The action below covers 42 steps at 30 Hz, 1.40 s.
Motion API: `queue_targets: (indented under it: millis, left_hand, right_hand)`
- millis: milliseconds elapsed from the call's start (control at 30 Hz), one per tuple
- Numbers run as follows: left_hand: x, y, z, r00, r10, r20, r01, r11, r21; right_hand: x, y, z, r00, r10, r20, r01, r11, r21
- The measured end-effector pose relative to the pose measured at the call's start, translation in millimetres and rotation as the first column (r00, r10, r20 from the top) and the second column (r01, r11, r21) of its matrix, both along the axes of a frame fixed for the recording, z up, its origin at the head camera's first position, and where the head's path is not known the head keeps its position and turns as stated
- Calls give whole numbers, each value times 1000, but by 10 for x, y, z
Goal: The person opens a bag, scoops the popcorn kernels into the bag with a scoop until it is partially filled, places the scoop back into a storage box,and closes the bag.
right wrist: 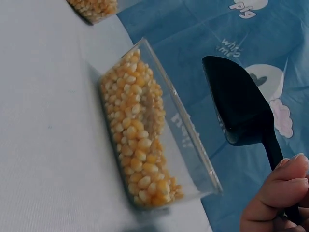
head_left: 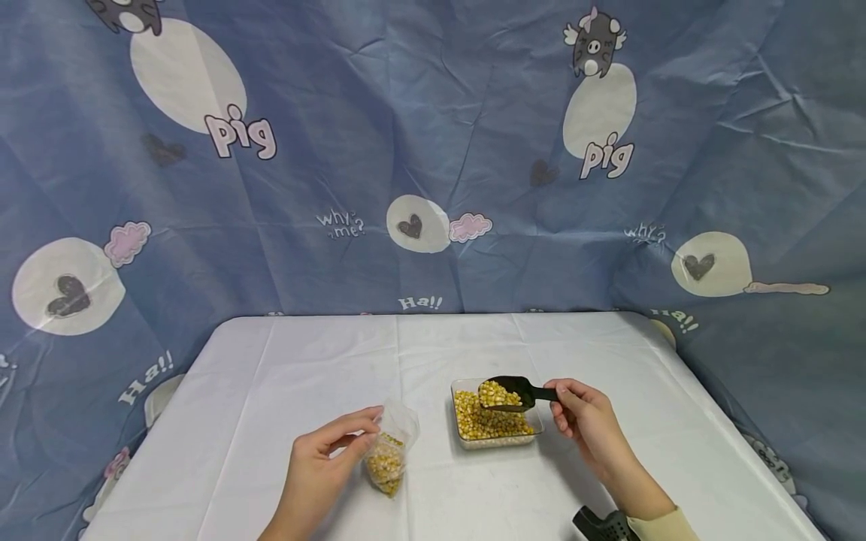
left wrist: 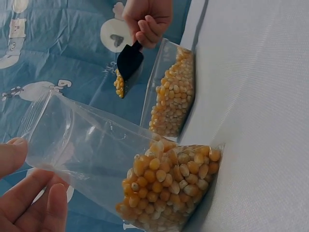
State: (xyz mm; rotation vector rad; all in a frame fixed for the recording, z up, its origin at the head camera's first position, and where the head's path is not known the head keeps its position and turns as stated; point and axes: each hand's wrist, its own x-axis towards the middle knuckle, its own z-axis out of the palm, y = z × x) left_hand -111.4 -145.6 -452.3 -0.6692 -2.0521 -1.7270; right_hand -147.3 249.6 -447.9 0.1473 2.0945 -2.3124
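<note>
My right hand (head_left: 587,421) grips the handle of a black scoop (head_left: 524,391) heaped with yellow corn kernels (head_left: 497,394). The scoop is held above a clear rectangular container (head_left: 501,443), which has more kernels inside it. To the left, my left hand (head_left: 325,458) pinches the upper edge of a clear plastic bag (head_left: 387,458) partly filled with kernels. In the left wrist view the bag's bottom rests on the table, and its upper part is slack. The right wrist view shows the underside of the scoop, apart from the container's rim.
A white cloth covers the table (head_left: 271,391). Behind it hangs a blue printed curtain (head_left: 433,150), which also falls along both sides. A black device (head_left: 602,524) sits by the right wrist, next to a beige sleeve (head_left: 663,526).
</note>
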Motion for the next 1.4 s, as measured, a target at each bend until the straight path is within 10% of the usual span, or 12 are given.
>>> queue_targets:
  millis: [1400]
  left_hand:
    - [1, -17, 19, 999, 6, 37, -6, 1000, 6]
  right_hand:
    - [26, -436, 187, 996, 70, -54, -75, 994, -83]
